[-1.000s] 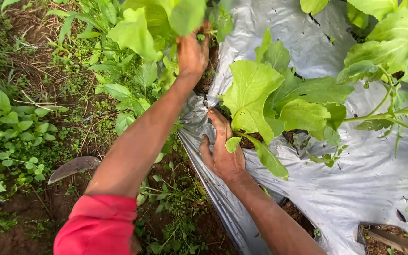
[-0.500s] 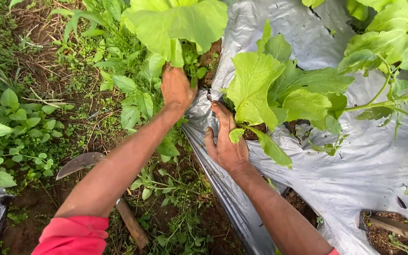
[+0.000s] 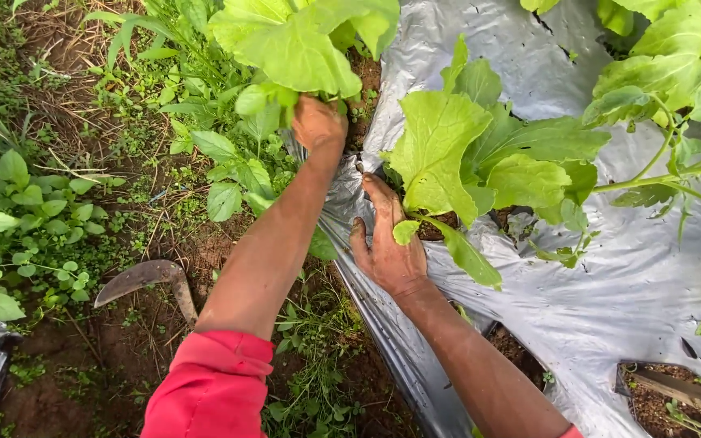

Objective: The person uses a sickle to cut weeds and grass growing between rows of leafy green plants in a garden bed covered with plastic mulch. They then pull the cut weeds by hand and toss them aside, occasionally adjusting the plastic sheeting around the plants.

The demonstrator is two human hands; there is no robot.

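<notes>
My left hand (image 3: 318, 122) reaches forward and is closed in a fist at the base of a broad-leaved green plant (image 3: 298, 45) growing at the edge of the silver plastic sheet (image 3: 578, 324). Its fingers are hidden under the leaves. My right hand (image 3: 387, 243) lies flat on the sheet with fingers stretched out. Its fingertips rest at the soil hole under a second leafy plant (image 3: 464, 154). A small leaf overlaps the back of this hand.
A curved sickle blade (image 3: 144, 276) lies on the bare soil to the left of my left arm. Weeds (image 3: 34, 211) cover the ground on the left. More leafy plants (image 3: 667, 73) grow at the right. A wooden piece (image 3: 679, 391) sits in a hole at bottom right.
My left hand drew back from the upper plant, then pushed forward again under its leaves, which shifted. My left arm now covers the sickle's handle. My right hand stayed put.
</notes>
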